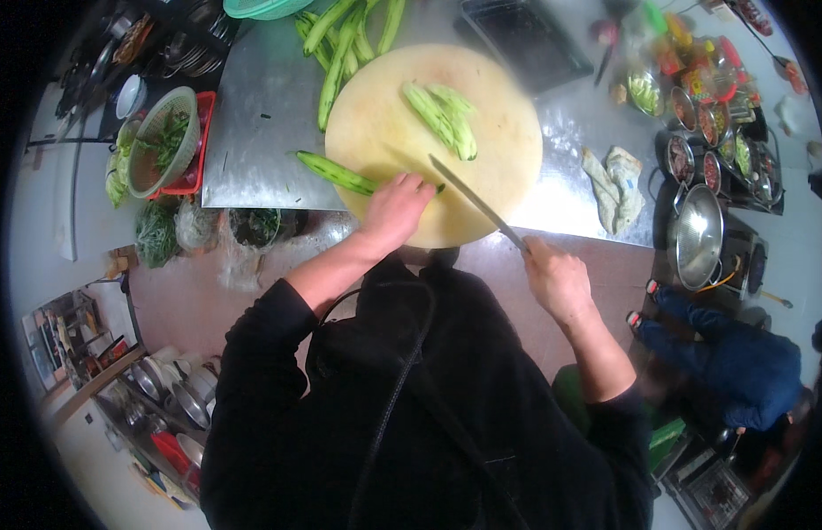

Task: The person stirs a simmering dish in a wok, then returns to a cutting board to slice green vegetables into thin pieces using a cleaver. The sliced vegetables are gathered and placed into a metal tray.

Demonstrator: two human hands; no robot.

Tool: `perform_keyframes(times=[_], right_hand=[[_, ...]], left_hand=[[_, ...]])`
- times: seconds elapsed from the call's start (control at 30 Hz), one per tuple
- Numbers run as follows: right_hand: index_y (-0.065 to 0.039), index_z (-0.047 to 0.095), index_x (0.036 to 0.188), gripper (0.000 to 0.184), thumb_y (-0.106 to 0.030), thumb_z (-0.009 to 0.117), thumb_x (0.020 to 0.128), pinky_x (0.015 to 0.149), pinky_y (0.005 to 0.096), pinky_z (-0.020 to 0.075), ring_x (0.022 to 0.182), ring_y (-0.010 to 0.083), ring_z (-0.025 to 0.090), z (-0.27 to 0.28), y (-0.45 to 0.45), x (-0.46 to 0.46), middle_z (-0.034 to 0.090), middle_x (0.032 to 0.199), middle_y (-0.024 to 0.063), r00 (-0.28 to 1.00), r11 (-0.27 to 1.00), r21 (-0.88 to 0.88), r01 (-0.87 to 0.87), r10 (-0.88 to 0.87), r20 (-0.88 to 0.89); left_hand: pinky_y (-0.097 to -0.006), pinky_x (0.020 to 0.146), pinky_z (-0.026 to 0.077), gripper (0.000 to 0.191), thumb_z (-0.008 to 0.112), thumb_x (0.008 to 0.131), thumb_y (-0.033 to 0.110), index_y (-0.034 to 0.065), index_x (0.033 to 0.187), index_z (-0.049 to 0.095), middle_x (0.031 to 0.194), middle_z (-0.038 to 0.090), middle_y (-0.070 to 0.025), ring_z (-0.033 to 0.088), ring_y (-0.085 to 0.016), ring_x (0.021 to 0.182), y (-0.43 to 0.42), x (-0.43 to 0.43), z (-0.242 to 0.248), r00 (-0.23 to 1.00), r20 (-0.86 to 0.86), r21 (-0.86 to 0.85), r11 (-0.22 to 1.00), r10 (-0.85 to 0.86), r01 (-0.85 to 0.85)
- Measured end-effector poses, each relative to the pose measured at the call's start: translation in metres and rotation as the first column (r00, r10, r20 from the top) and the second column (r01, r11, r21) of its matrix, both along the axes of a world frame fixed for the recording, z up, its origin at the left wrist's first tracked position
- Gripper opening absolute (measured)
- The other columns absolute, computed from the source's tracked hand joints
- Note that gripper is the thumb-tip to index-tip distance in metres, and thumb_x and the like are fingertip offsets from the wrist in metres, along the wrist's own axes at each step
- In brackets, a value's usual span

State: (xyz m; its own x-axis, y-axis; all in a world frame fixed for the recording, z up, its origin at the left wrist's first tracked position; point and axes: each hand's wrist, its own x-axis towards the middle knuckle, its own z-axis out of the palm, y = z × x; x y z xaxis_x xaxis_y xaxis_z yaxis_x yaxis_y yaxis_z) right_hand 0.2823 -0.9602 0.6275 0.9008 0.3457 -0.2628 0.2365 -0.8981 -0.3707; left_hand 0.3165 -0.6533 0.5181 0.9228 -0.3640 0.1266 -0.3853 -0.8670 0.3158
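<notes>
A round, pale cutting board point(510, 112) lies at the front edge of a steel table. My left hand point(401, 209) presses a long green gourd with darker streaks point(338, 171) onto the board's near left part; one end juts past the rim. In my right hand point(558, 275) is a kitchen knife point(474, 200), held by its handle. Its blade slants up and left over the board, apart from the gourd. Pale green cut pieces point(441, 119) rest in a pile farther back. Several more long gourds point(341, 59) lie beyond the board's left rim.
A dark tray point(527, 40) sits at the back. Crumpled work gloves point(613, 189) lie on the right. Beyond are ingredient bowls point(681, 159) and a steel colander point(699, 235). Left stands a greens basket point(162, 142). A person in blue point(749, 371) is at right.
</notes>
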Motion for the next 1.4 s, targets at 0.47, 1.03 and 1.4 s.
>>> perform_keyframes(times=[0.47,1.03,1.4], right_hand=[[-0.011,0.064,0.122,0.021,-0.021,0.055,0.105,0.069,0.052,0.0589,0.08,0.0421,0.073,-0.022,-0.008,0.019,0.072,0.091,0.0187,0.982,0.98,-0.082,-0.181,0.175,-0.073],[-0.002,0.067,0.102,0.02,-0.022,0.065,0.1,0.066,0.056,0.0502,0.079,0.0504,0.068,-0.023,-0.045,-0.004,0.066,0.084,0.0292,0.992,0.988,0.103,0.119,-0.113,-0.057],[-0.002,0.068,0.106,0.022,-0.023,0.061,0.102,0.076,0.0609,0.0512,0.089,0.0525,0.068,-0.031,-0.024,0.014,0.07,0.092,0.0306,0.99,0.999,0.046,0.024,-0.017,-0.141]], left_hand=[[-0.0441,0.09,0.053,0.02,0.067,0.086,0.008,0.009,0.104,0.075,0.101,0.068,-0.0053,0.065,-0.028,0.101,-0.014,-0.014,-0.004,0.98,0.165,-0.1,0.99,0.113,-0.097],[-0.0511,0.078,0.053,0.011,0.063,0.086,0.004,0.0031,0.098,0.064,0.1,0.065,-0.0172,0.066,-0.038,0.091,-0.007,0.009,0.011,0.969,-0.212,-0.525,0.821,0.131,-0.226],[-0.0414,0.09,0.058,0.032,0.075,0.091,0.015,0.0046,0.122,0.074,0.114,0.076,-0.0174,0.073,-0.032,0.1,0.279,-0.151,-0.02,0.321,-0.164,-0.165,0.295,0.933,-0.941]])
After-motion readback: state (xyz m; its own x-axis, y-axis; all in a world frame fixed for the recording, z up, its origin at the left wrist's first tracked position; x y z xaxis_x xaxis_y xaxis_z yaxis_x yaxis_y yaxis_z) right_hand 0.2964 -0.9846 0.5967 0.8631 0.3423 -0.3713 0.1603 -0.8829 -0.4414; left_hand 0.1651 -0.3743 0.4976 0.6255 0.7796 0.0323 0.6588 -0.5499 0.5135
